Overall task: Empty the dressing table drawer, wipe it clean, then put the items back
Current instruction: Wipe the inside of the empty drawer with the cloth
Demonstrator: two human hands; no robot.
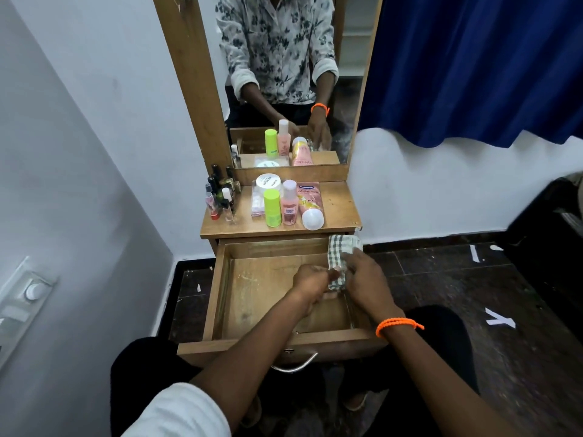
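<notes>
The wooden drawer (217,298) is pulled out, its bare bottom showing scuffs. A green-and-white checked cloth (342,247) hangs over the drawer's right wall near the back corner. My right hand (366,279) holds the cloth from the right. My left hand (310,282), fingers curled, pinches the cloth's lower end inside the drawer. On the table top (340,209) stand a lime-green bottle (272,208), a pink bottle (288,203), a lying pink tube (310,203), a white jar (268,182) and several nail polish bottles (220,197).
A mirror (284,74) in a wooden frame rises behind the table top. A white wall with a switch panel (22,298) stands on the left. A blue curtain (473,64) hangs on the right above a dark tiled floor (457,294). My knees flank the drawer front and its metal handle (295,364).
</notes>
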